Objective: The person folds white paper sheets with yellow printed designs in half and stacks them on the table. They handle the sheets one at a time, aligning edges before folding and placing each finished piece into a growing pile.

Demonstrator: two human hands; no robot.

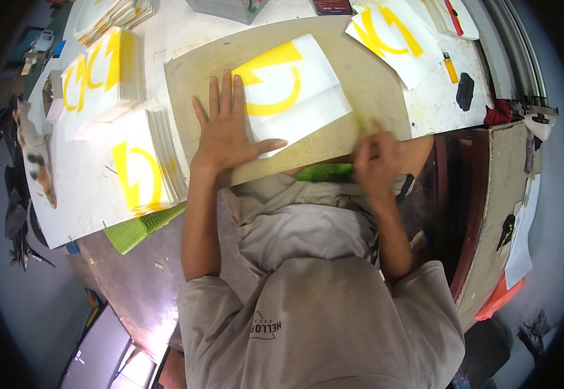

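A white sheet (298, 94) with yellow printed shapes lies on a tan board (194, 61) in front of me. My left hand (225, 133) presses flat at the sheet's left edge, its fingers spread, the thumb on the lower corner and the palm partly on the board. Past the sheet's right side, over the board's near edge, my right hand (379, 155) is blurred by motion. Its fingers are curled together, and a thin yellowish streak (359, 122) shows at their tips; what it is cannot be made out.
Stacks of yellow-printed sheets (142, 165) stand at left, one stack (103, 74) farther back. At right lie more sheets (395, 39), a yellow lighter (449, 68), a black object (465, 92) and a red cutter (453, 18). A cat (35, 152) lies along the table's left edge.
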